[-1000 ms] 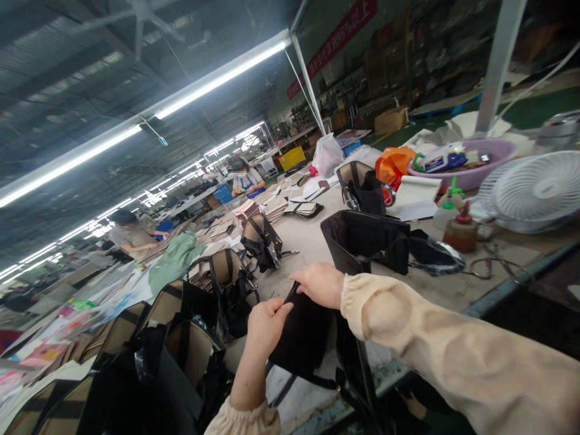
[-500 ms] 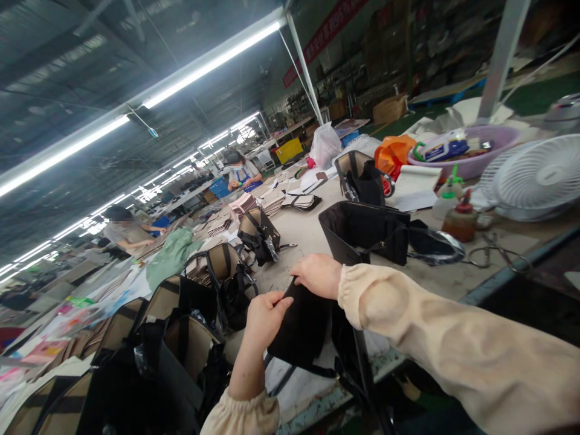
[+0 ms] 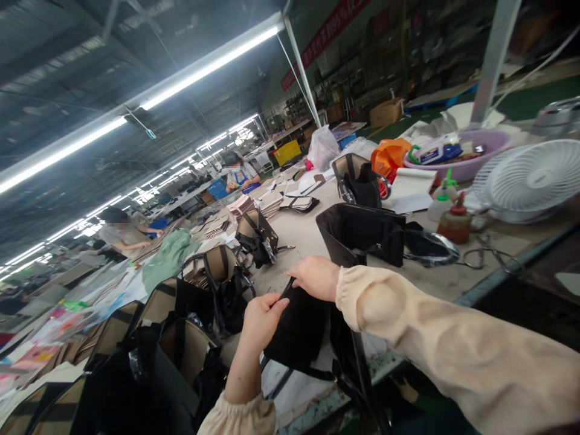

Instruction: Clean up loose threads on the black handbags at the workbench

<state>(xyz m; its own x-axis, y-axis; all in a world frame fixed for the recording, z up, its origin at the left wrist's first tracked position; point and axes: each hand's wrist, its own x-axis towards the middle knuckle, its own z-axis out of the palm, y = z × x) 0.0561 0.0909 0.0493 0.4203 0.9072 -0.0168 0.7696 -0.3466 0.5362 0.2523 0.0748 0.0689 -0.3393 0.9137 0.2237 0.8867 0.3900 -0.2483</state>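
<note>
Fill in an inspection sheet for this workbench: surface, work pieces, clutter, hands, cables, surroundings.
Surface: pale tabletop, marked in places.
Work pieces: black piece held up by its top edge; open black bag beyond it; more bags crowded on the left.
Clutter: white fan, purple basin with items inside, red-capped bottle, scissors.
Hands: left hand and right hand both grip the black piece's edge.
Cables: pale cord near the metal post; its ends unclear.
Surroundings: two people farther off; tube lamps lit.
</note>
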